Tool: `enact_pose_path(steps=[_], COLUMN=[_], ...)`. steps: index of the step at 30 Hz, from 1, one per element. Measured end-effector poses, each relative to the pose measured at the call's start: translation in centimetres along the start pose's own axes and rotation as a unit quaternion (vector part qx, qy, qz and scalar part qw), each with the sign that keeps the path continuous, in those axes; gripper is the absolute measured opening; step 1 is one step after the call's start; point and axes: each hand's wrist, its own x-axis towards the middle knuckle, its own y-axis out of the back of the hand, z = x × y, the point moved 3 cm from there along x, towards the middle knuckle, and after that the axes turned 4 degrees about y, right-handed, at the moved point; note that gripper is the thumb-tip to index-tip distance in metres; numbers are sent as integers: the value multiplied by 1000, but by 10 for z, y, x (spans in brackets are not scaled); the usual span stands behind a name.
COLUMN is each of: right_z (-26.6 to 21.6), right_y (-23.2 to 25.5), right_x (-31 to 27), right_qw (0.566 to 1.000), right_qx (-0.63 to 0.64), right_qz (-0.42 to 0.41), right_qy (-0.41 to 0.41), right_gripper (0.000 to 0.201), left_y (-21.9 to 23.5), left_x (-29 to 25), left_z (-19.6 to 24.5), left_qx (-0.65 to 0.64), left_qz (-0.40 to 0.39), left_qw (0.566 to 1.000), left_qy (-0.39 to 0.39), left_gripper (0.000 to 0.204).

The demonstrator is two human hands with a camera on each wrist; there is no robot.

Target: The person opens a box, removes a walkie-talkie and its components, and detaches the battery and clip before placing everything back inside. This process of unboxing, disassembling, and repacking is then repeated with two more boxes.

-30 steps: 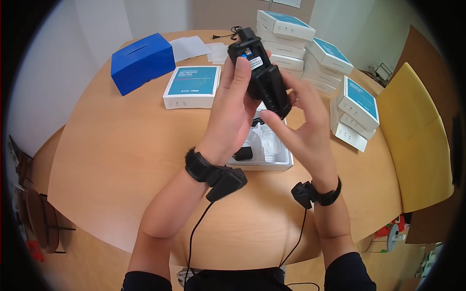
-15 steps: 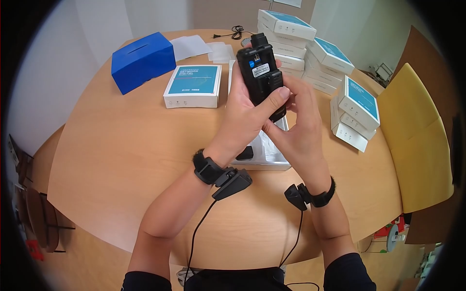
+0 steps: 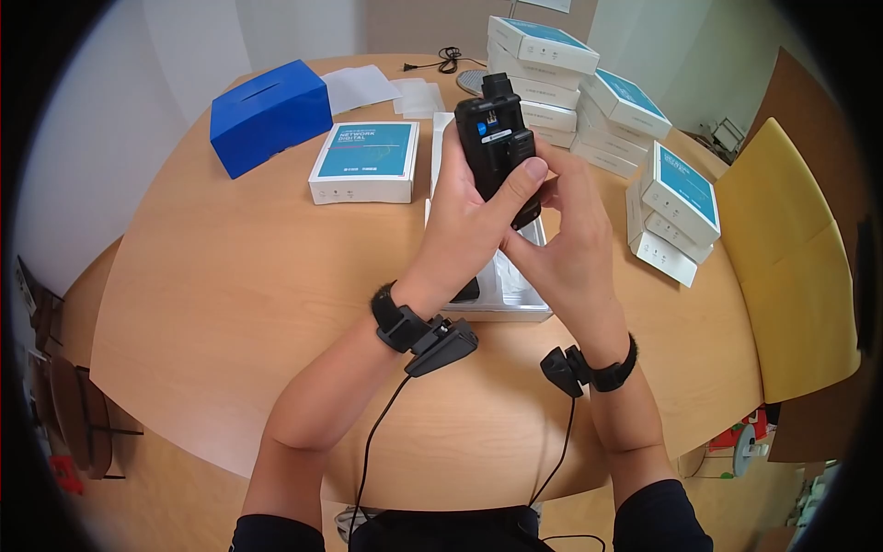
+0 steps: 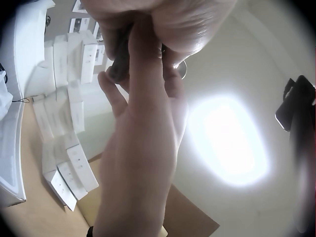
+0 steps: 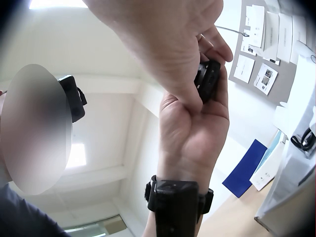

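A black handheld radio is held up over the table, its back toward the head camera, with a blue dot, small contacts and a white label strip. My left hand grips its left side, thumb laid across the lower back. My right hand holds the lower right side and bottom end, fingers curled round it. In the right wrist view the radio's dark end shows between both hands. Below stands an open white box with a moulded tray, a black piece partly visible inside.
A closed white and teal box and a blue slotted box stand on the left. Stacked boxes rise at the back right, more on the right. Behind lie papers and a coiled cable. A yellow chair borders the table.
The radio has come lower and slightly right, and turned more upright. My left thumb has moved from its upper back to its lower part, and my right hand has closed in. Less white label shows.
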Motion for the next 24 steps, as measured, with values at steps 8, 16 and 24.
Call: enact_pose_path(steps=[8,16,24], right_z=[9,13,12], right_y=[14,29,43], right_x=[5,10,16], right_qw=[982,977,992], right_qx=[170,192,119], right_qz=[-30,-30,17], right_qy=[-75,-84,-32], right_gripper=[71,63,63], left_y=[3,11,23], left_x=[-1,5,15], left_z=[6,5,25], left_qx=[-35,-178,-234], left_qz=[-15,1,27], left_qw=[996,978,971], left_qy=[78,108,46], left_gripper=[46,52,56])
